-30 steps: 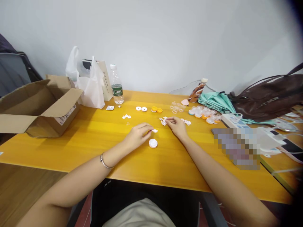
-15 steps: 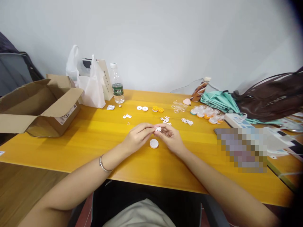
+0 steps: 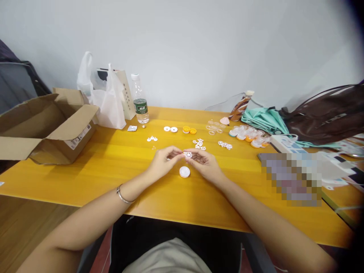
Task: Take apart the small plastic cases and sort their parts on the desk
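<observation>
By pale wall (image 3: pixel 182 57), yellow table (image 3: pixel 239 167), white piece (image 3: pixel 188 154) held

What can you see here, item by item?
table: 1, yellow, centre
chair: 1, grey, left
cardboard box: 1, brown, left
plastic bag: 1, white, left
water bottle: 1, clear, left
foil packet: 1, silver, left
discs: 2, white, centre
caps: 2, orange, centre
rings: several, clear, right
tubs: several, clear and orange, right
cut-out pieces: several, white, centre
held piece: 1, white, centre
round case: 1, white, centre
drink bottle: 1, brown, right
cloth: 1, teal, right
handbag: 1, brown, right
left hand: 1, bare, centre
right hand: 1, bare, centre
</observation>
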### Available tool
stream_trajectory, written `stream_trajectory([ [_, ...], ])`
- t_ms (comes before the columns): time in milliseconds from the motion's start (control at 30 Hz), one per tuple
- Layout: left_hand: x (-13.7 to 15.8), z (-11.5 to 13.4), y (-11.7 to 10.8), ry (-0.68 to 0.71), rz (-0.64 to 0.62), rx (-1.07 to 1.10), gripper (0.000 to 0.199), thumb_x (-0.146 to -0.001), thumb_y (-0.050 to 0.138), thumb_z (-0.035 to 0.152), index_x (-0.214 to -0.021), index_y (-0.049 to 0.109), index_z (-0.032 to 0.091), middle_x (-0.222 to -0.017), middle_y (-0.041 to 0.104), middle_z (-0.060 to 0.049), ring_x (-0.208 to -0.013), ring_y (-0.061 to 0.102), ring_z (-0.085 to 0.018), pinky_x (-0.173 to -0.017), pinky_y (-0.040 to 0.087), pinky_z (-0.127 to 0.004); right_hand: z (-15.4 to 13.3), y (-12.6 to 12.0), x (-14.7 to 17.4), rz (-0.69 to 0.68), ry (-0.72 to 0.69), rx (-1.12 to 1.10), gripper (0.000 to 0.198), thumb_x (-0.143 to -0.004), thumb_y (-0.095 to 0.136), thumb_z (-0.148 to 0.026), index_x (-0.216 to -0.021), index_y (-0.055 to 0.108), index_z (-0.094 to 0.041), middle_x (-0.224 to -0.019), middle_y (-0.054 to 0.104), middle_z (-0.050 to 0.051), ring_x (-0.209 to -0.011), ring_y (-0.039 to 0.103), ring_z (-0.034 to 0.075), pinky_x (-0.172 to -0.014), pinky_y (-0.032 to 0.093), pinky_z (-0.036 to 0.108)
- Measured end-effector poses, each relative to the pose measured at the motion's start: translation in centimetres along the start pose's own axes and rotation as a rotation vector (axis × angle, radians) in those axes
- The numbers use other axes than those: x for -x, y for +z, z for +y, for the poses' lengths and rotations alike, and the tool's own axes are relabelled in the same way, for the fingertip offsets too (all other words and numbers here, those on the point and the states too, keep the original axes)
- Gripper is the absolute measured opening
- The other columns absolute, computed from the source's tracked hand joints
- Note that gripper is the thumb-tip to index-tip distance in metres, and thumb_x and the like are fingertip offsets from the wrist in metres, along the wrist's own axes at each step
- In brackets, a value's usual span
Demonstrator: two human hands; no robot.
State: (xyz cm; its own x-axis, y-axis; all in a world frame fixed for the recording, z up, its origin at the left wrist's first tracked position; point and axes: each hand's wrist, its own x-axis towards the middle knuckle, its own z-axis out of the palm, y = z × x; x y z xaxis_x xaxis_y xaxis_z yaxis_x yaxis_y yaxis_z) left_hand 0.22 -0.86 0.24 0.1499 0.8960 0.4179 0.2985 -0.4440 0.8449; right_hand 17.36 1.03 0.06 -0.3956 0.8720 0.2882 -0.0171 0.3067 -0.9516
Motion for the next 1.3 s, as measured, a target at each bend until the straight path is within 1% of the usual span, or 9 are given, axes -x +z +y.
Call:
stream_trajectory([
  [100,-0.1,-0.2,0.3,-0.106,-0.016,0.157,0.019,-0.076,0.061,0.03,-0.082,0.061,0.012,-0.079,0.069,-0.006,-0.07,0.065,-0.014,-0.066,0.052,-0.025,-0.3,0.0,0.1,-0.042,0.004,-0.018,0.024,-0.071,0.067,-0.03,-0.093,0.066,-0.023,-0.09,0.069,0.002,-0.081,0.064,0.015,-0.08,0.05,0.031],
  [233,-0.1,0.0,0.6,-0.142,-0.019,0.293,0.021,-0.073,0.064,0.032,-0.079,0.06,0.011,-0.076,0.069,-0.006,-0.07,0.065,-0.014,-0.068,0.052,-0.026,-0.9,-0.1,0.1,-0.038,0.025,-0.033,0.022,-0.073,0.064,-0.034,-0.091,0.067,-0.022,-0.083,0.069,0.002,-0.074,0.064,0.014,-0.074,0.051,0.029],
  [367,0.1,0.0,0.9,-0.136,-0.031,0.334,0.022,-0.074,0.064,0.032,-0.078,0.06,0.011,-0.074,0.069,-0.006,-0.068,0.065,-0.013,-0.067,0.052,-0.025,-1.0,0.0,0.0,0.005,0.038,-0.034,0.021,-0.075,0.06,-0.038,-0.081,0.068,-0.019,-0.071,0.067,0.001,-0.063,0.061,0.012,-0.065,0.05,0.026],
  [567,0.2,-0.4,1.0,-0.198,-0.042,0.378,0.025,-0.07,0.067,0.034,-0.075,0.058,0.011,-0.074,0.069,-0.006,-0.065,0.065,-0.013,-0.065,0.053,-0.027,-0.8,0.2,0.0,0.035,0.092,-0.074,0.02,-0.076,0.059,-0.037,-0.076,0.067,-0.018,-0.068,0.066,0.0,-0.06,0.058,0.011,-0.062,0.048,0.024],
  [800,0.0,-0.5,0.8,-0.195,-0.046,0.321,0.023,-0.069,0.067,0.032,-0.073,0.057,0.011,-0.073,0.068,-0.006,-0.064,0.064,-0.013,-0.065,0.053,-0.027,-0.3,0.4,-0.1,0.042,0.109,-0.133,0.02,-0.076,0.058,-0.037,-0.077,0.067,-0.018,-0.066,0.065,0.0,-0.058,0.057,0.011,-0.062,0.049,0.025],
  [933,-0.1,-0.6,0.7,-0.184,-0.055,0.3,0.021,-0.071,0.065,0.03,-0.074,0.057,0.011,-0.074,0.067,-0.006,-0.065,0.063,-0.013,-0.067,0.052,-0.027,-0.2,0.5,-0.1,0.043,0.081,-0.085,0.021,-0.076,0.059,-0.038,-0.078,0.067,-0.019,-0.065,0.064,0.0,-0.059,0.058,0.011,-0.062,0.049,0.025],
  [1100,-0.3,-0.3,0.4,-0.16,-0.097,0.268,0.023,-0.075,0.062,0.028,-0.09,0.06,0.012,-0.088,0.068,-0.008,-0.078,0.064,-0.014,-0.074,0.051,-0.028,-0.2,0.1,-0.1,0.046,-0.021,0.059,0.021,-0.077,0.058,-0.037,-0.085,0.067,-0.02,-0.077,0.067,0.002,-0.067,0.061,0.013,-0.068,0.05,0.028],
  [1200,-0.3,-0.1,0.2,-0.13,-0.096,0.164,0.019,-0.075,0.062,0.026,-0.089,0.063,0.013,-0.086,0.069,-0.006,-0.078,0.064,-0.014,-0.073,0.05,-0.026,-0.3,-0.1,0.0,0.052,-0.067,0.139,0.019,-0.077,0.058,-0.035,-0.088,0.068,-0.022,-0.085,0.069,0.002,-0.074,0.062,0.015,-0.074,0.049,0.03],
  [1300,-0.2,0.0,-0.1,-0.019,-0.048,-0.05,0.01,-0.077,0.06,0.024,-0.08,0.064,0.015,-0.076,0.068,-0.003,-0.069,0.062,-0.012,-0.064,0.048,-0.022,-0.4,0.1,0.1,0.052,-0.05,0.126,0.016,-0.077,0.059,-0.032,-0.085,0.069,-0.023,-0.082,0.069,0.001,-0.075,0.062,0.015,-0.075,0.049,0.03],
])
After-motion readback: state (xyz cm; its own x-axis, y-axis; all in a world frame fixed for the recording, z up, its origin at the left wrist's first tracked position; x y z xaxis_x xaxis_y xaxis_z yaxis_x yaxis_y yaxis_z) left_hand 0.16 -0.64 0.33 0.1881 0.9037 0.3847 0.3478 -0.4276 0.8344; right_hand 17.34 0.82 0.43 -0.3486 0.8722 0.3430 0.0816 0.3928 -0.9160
